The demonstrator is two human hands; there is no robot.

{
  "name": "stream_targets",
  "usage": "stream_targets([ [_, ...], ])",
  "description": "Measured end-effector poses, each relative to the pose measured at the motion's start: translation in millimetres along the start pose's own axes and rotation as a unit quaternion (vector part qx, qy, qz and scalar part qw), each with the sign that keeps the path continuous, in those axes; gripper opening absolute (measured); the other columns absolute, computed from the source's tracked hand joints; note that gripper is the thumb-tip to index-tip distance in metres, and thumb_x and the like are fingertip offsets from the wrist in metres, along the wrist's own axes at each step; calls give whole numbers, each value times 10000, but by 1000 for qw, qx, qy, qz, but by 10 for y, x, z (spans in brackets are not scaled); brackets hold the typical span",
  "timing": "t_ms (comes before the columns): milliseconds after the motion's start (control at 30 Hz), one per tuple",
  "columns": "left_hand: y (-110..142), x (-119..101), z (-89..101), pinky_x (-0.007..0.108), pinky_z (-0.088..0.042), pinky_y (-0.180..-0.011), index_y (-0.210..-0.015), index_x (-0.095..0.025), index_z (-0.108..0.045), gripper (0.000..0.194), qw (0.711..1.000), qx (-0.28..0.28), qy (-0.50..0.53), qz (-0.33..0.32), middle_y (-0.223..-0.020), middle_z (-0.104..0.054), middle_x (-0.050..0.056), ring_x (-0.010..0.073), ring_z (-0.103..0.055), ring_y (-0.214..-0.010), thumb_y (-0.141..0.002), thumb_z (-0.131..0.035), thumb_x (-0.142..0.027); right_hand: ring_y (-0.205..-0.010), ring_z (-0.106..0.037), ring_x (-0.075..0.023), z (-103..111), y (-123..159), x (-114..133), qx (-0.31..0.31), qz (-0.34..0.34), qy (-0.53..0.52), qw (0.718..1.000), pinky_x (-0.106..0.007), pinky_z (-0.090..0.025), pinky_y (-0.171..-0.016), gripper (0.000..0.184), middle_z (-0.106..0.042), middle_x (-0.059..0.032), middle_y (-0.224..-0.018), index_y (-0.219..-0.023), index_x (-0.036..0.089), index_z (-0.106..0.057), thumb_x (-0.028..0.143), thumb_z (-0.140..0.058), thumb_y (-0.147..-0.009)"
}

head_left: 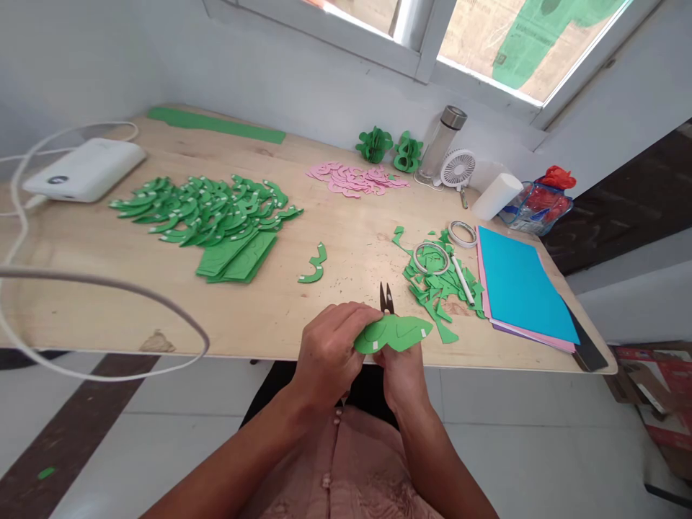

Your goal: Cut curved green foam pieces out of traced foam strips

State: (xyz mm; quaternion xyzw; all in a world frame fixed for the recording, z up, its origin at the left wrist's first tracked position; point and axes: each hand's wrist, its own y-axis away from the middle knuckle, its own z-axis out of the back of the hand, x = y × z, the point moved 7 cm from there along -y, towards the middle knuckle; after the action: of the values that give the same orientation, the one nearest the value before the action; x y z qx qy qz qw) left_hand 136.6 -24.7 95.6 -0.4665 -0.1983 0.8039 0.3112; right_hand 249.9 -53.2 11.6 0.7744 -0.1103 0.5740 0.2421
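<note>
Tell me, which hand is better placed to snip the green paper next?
Probably the right hand: it's partly behind the green paper, near the scissors, and seems to hold their hidden handles. The left hand pinches the paper's left end.

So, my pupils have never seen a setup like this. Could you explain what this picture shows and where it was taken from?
There is no machine here: a person works with two bare hands. The single picture comes from a camera worn on the head, looking forward and down.

The left hand holds a green paper piece with drawn lines and small white patches. The right hand is partly hidden beneath it and seems to hold the scissors, whose dark blades point away from the person.

On the wooden table lie many cut green shapes, pink shapes, green scraps, two tape rolls and a blue sheet.
</note>
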Motion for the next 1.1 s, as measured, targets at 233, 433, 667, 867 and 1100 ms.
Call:
stream_targets([
  [233, 4, -32, 15, 320, -525, -684, -902, -190, -642, 289, 1000, 1, -23, -19, -828, -735, 54, 200, -675, -777, -765, -448, -26, -579, -343, -108, -13, 22, 29, -9, -14, 6, 1000, -209, -321, -483, 175, -447, 34, -615, -610, 190, -527, 301, -663, -614],
  [433, 18, -21, 9, 321, -518, -685, -913, -196, -637, 278, 999, 3, -36, -24, -847, -738, 59, 200, -674, -790, -785, -451, -35, -602, -365, -110, 0, 21, 2, -16, -22, -8, 1000, -200, -341, -494, 163, -456, 33, -621, -611, 187, -543, 275, -679, -597],
  [667, 25, -13, 14, 319, -514, -669, -908, -183, -635, 252, 998, -8, -53, -39, -837, -736, 64, 202, -672, -769, -786, -471, -36, -583, -353, -103, 7, 17, -1, -17, -18, -7, 1000, -198, -333, -488, 150, -467, 33, -613, -605, 179, -549, 265, -672, -591],
  [867, 31, -20, 21, 324, -515, -665, -916, -166, -640, 267, 998, -13, -51, -45, -840, -732, 73, 208, -668, -771, -779, -464, -20, -583, -373, -105, 3, 14, 4, -13, -12, -8, 1000, -201, -340, -492, 150, -503, 25, -623, -615, 169, -582, 272, -686, -583],
  [1100, 60, -4, 22, 329, -509, -666, -918, -153, -651, 293, 998, -20, -44, -46, -843, -731, 78, 214, -664, -774, -758, -456, -4, -582, -367, -108, 20, 1, -38, -10, -10, -4, 1000, -199, -333, -489, 138, -491, 29, -618, -623, 179, -582, 279, -676, -610],
])
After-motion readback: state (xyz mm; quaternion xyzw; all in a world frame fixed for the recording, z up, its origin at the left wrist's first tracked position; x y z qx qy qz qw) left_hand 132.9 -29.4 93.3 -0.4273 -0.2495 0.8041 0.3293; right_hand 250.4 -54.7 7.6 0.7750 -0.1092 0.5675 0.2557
